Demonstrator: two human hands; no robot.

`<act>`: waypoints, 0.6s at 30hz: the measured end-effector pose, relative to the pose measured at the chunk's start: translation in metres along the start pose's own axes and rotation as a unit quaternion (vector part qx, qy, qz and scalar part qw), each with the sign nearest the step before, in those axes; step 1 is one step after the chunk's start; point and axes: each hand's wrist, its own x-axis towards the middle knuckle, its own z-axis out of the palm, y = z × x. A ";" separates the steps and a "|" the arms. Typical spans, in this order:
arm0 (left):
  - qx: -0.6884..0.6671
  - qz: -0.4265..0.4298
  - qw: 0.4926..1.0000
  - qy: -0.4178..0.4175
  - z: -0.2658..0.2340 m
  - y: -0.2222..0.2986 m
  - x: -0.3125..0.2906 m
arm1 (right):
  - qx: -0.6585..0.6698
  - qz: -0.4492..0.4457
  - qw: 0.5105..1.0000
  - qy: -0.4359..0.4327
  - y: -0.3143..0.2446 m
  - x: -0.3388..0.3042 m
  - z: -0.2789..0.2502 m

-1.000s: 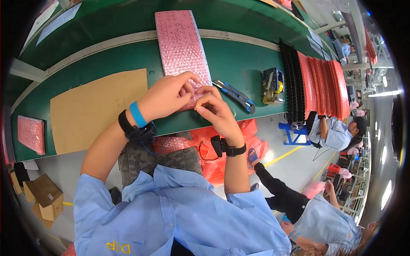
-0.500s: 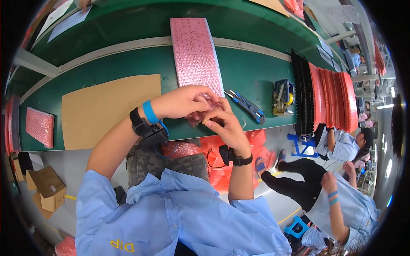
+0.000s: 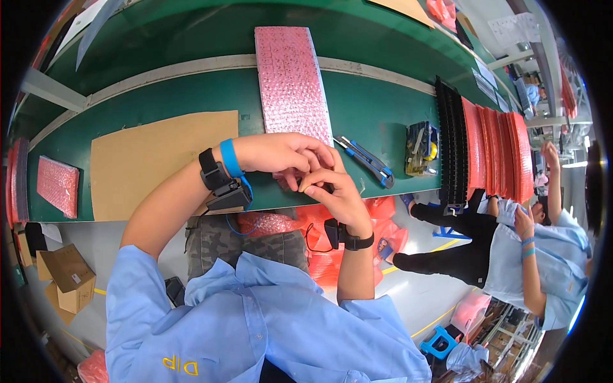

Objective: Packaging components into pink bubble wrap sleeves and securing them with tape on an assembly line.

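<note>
My left hand (image 3: pixel 290 155) and my right hand (image 3: pixel 335 188) meet at the table's near edge, fingers curled and pinching close together. Between them is a crumpled piece of pink bubble wrap (image 3: pixel 281 181), mostly hidden by my fingers. Just beyond them lies a long flat panel covered in pink bubble wrap (image 3: pixel 290 83), its near end behind my hands. To the right of my hands a blue and black utility knife (image 3: pixel 367 163) rests on the green table (image 3: pixel 377 108). Under my left forearm, a brown cardboard sheet (image 3: pixel 153 166) lies flat.
A small bubble-wrapped packet (image 3: pixel 58 186) lies at the left. On the right stand a clear box of small items (image 3: pixel 421 150), black ridged racks (image 3: pixel 451 140) and several red padded sheets (image 3: pixel 498 150). Red plastic bags (image 3: pixel 377 223) hang below the edge. A co-worker (image 3: pixel 530 255) is at the right.
My fingers have closed in over the bubble wrap, so less of it shows. At the right, the co-worker has shifted and raised an arm. The hand at the top left is gone.
</note>
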 end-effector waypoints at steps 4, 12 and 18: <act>0.019 -0.010 1.000 -0.015 -0.007 0.000 0.003 | 0.000 -0.005 1.000 -0.008 0.008 0.000 -0.003; 0.052 -0.013 0.998 -0.028 -0.012 -0.001 0.004 | 0.006 -0.005 1.000 -0.026 0.012 -0.001 -0.008; 0.082 0.052 0.995 0.015 -0.005 -0.006 -0.012 | 0.026 -0.011 1.000 -0.008 0.013 0.000 -0.007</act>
